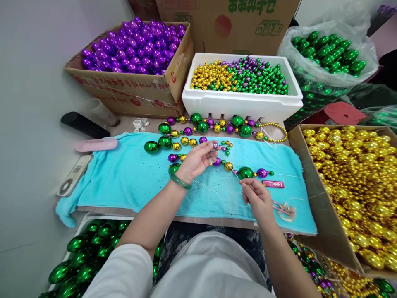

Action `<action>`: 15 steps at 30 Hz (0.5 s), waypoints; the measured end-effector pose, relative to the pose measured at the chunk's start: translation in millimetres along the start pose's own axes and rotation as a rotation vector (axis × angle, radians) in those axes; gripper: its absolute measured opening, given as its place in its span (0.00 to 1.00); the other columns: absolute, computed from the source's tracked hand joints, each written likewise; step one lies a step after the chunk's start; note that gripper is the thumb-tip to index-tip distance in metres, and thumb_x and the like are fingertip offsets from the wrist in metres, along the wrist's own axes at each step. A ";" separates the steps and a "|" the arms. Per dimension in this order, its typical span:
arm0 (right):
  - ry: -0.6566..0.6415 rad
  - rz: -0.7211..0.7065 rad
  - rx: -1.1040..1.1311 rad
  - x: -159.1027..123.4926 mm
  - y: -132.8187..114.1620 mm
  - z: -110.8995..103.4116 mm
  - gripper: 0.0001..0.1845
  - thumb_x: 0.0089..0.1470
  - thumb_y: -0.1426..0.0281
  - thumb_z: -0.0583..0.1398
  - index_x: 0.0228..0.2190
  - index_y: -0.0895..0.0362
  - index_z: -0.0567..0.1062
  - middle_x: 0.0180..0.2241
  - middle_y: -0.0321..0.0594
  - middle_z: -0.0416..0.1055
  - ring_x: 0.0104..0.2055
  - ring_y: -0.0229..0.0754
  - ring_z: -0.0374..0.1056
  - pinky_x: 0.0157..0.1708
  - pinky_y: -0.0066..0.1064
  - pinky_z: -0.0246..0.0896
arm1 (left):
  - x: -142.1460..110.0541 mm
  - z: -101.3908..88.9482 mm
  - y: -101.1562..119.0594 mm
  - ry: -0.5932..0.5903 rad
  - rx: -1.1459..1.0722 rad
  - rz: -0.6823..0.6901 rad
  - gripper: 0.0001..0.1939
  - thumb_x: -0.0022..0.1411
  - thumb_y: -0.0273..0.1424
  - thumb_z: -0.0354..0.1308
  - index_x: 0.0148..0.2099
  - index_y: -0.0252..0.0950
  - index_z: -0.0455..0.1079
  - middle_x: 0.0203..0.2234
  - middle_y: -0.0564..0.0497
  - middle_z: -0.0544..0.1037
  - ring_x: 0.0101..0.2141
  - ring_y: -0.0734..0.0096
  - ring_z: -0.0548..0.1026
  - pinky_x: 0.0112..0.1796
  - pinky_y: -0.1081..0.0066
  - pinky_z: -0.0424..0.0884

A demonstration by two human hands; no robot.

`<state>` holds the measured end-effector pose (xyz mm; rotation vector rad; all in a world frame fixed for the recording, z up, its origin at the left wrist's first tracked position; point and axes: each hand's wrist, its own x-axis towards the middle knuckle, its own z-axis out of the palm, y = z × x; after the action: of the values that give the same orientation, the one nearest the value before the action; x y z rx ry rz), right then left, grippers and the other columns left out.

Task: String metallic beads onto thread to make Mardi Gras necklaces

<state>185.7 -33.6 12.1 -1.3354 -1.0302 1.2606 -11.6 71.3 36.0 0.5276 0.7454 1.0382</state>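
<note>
My left hand point(198, 160), with a green bangle at the wrist, pinches a small purple bead point(215, 145) above the blue towel point(124, 178). The fingers of my right hand point(257, 194) are closed on a thin needle point(236, 175), which slants up toward that bead. Whether its tip is inside the bead, I cannot tell. Beneath my hands lies a string of beads, with a big green bead point(245, 172) and a gold bead point(228, 166) on it; my left hand hides part of it. Small loose beads point(227, 147) rest just past my left fingertips.
Behind the towel lies a finished-looking bead strand point(222, 123). A white foam box point(242, 101) of small beads, a carton point(149, 93) of purple beads and a carton point(322, 194) of gold beads surround it. Scissors point(283, 208) and a pink packet point(273, 184) are near my right hand.
</note>
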 end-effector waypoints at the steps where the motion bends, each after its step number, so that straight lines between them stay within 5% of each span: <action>1: 0.004 0.005 0.009 1.0 1.1 0.2 0.13 0.51 0.59 0.63 0.31 0.58 0.73 0.15 0.28 0.59 0.16 0.31 0.54 0.16 0.24 0.47 | -1.5 1.3 -2.6 -0.027 0.081 -0.007 0.09 0.59 0.30 0.63 0.43 0.33 0.76 0.34 0.48 0.79 0.29 0.77 0.75 0.30 0.75 0.70; 5: 0.040 0.026 0.044 5.2 3.2 -1.0 0.15 0.50 0.58 0.64 0.32 0.57 0.72 0.16 0.30 0.61 0.18 0.32 0.56 0.16 0.23 0.48 | 3.0 -3.1 -0.7 -0.066 0.712 0.121 0.14 0.59 0.33 0.62 0.48 0.35 0.76 0.40 0.45 0.79 0.36 0.68 0.76 0.38 0.68 0.70; 9: 0.071 0.023 0.062 6.4 3.6 -4.7 0.16 0.49 0.58 0.65 0.31 0.57 0.72 0.16 0.30 0.62 0.18 0.31 0.56 0.16 0.23 0.47 | 26.7 -29.9 20.4 0.213 1.630 0.418 0.14 0.62 0.27 0.57 0.50 0.35 0.75 0.47 0.41 0.76 0.50 0.56 0.70 0.52 0.57 0.65; 12: 0.078 0.026 0.062 5.3 6.3 -8.3 0.16 0.50 0.57 0.65 0.31 0.57 0.72 0.17 0.30 0.62 0.18 0.31 0.57 0.16 0.23 0.47 | 42.2 -50.2 31.3 0.264 2.073 0.336 0.16 0.62 0.26 0.55 0.52 0.32 0.73 0.48 0.37 0.74 0.53 0.48 0.65 0.52 0.54 0.64; 15: 0.082 0.034 0.064 4.5 11.4 -12.3 0.15 0.51 0.58 0.65 0.32 0.57 0.72 0.17 0.30 0.63 0.18 0.31 0.58 0.16 0.23 0.47 | 48.8 -60.3 30.3 0.211 2.186 0.262 0.16 0.62 0.24 0.53 0.50 0.29 0.73 0.45 0.36 0.75 0.52 0.47 0.66 0.51 0.54 0.65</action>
<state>197.8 -32.2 -0.2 -1.3492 -0.9060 1.2434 -59.9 131.0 3.9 2.3906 1.8786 0.0403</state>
